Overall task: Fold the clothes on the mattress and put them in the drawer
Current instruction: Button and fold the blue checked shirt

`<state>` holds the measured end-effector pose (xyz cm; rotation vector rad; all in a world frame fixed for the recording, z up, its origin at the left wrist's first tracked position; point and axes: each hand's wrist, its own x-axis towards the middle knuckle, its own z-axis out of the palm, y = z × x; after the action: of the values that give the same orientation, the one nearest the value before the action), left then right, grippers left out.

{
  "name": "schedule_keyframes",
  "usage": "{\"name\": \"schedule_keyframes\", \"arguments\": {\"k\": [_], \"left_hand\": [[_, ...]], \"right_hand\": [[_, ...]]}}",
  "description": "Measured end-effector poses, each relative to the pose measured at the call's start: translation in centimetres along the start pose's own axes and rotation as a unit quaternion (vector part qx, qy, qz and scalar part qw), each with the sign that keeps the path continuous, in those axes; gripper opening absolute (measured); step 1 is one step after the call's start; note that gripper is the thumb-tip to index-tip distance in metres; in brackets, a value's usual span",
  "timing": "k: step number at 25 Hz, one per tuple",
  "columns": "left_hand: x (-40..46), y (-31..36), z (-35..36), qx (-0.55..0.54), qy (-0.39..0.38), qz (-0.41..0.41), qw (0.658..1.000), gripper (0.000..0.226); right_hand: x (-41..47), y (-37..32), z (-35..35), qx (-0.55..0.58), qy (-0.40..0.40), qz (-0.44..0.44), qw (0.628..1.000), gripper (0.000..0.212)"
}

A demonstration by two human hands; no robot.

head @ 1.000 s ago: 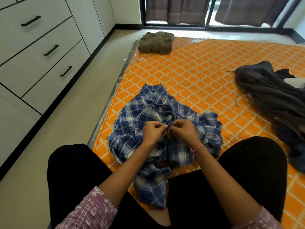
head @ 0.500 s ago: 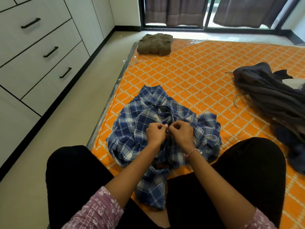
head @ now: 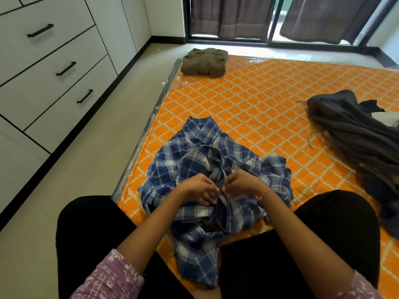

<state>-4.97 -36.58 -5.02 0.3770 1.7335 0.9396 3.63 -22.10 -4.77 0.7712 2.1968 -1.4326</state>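
Head view: blue plaid shirt (head: 194,160) lies crumpled on the near left part of the orange mattress (head: 269,100), collar pointing away, lower hem spilling off toward the person's lap between the black-clad knees. Left hand (head: 198,188) and right hand (head: 241,186) sit almost touching at the shirt's front opening, fingers curled in and pinching the two placket edges; looks like buttoning, but the button itself is too small to make out. Pink thread band on the right wrist.

Olive garment (head: 205,62) sits already folded at the far left corner of the mattress. Dark grey clothes pile (head: 356,134) is unfolded at the right edge. Drawers (head: 64,70) along the left wall are all closed.

Risks, as judgement:
- Fabric is bunched under both hands, so the plackets may be lined up wrong; a button could go in the wrong hole and the front would skew when folded.
- Pinch is fingertip only; the edge can slip out, since the cloth is loose and not pulled flat.
- Sleeves are wadded at both sides; folding without spreading first would give a lumpy bundle that may not sit well in a drawer.
- Hem hanging off the mattress edge can drag toward the floor if the shirt is tugged.
- Plastic wrap at the mattress edge looks slick; the shirt may slide while being smoothed.

Task is early: one item folded, nothing in a drawer.
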Motion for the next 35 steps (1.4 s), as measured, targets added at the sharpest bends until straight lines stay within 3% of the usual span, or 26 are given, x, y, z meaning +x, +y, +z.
{"name": "schedule_keyframes", "arguments": {"k": [2,4,7,9,10,12,14,16,19,22,24,28,31,33,35], "left_hand": [[0.1,1.1,-2.0,0.029,-0.001,-0.005,1.000,0.014],[1.8,2.1,-4.3,0.022,0.133,0.065,0.989,0.019],[5.5,3.5,-7.9,0.131,0.360,0.147,0.912,0.019],[8.0,3.5,-10.5,0.258,0.424,0.107,0.861,0.028],[9.2,3.3,-11.7,0.307,0.425,0.068,0.849,0.034],[11.2,2.6,-13.5,0.343,0.376,0.003,0.861,0.042],[12.9,2.4,-14.8,0.356,0.332,0.030,0.873,0.030],[14.0,2.6,-15.4,0.388,0.329,0.064,0.859,0.008],[14.7,3.4,-16.0,0.396,0.368,0.082,0.837,0.015],[15.2,5.2,-17.6,0.311,0.409,0.117,0.850,0.026],[14.9,7.6,-19.4,0.201,0.394,0.145,0.885,0.030],[10.7,14.4,-22.3,0.018,0.281,0.191,0.940,0.017],[6.1,18.9,-23.7,-0.003,0.175,0.206,0.963,0.018],[3.1,21.5,-23.9,0.063,0.226,0.230,0.945,0.019],[0.4,23.7,-23.5,0.021,0.327,0.306,0.894,0.021]], "right_hand": [[1.0,-1.1,-1.1,-0.193,0.063,-0.002,0.979,0.019],[3.4,-2.6,-2.0,-0.230,0.200,-0.046,0.951,0.023],[7.9,-4.4,-3.7,-0.225,0.290,-0.066,0.928,0.026],[10.9,-3.9,-4.8,-0.252,0.285,-0.036,0.924,0.029],[12.3,-3.4,-5.2,-0.270,0.271,-0.015,0.924,0.033],[14.3,-2.3,-5.7,-0.274,0.238,0.020,0.932,0.047],[16.4,-1.9,-6.5,-0.237,0.241,0.035,0.940,0.053],[17.9,-2.1,-7.1,-0.257,0.237,0.027,0.936,0.040],[18.8,-3.2,-7.8,-0.180,0.274,-0.043,0.944,0.024],[18.3,-5.1,-9.6,-0.059,0.356,-0.117,0.925,0.022],[17.6,-6.8,-12.1,-0.046,0.397,-0.145,0.905,0.023],[14.7,-12.1,-19.1,-0.049,0.440,-0.224,0.868,0.022],[11.6,-16.7,-23.4,-0.045,0.385,-0.285,0.876,0.035],[8.7,-19.4,-25.3,0.023,0.322,-0.296,0.899,0.035],[5.4,-21.6,-26.6,0.113,0.281,-0.321,0.897,0.023]]}}
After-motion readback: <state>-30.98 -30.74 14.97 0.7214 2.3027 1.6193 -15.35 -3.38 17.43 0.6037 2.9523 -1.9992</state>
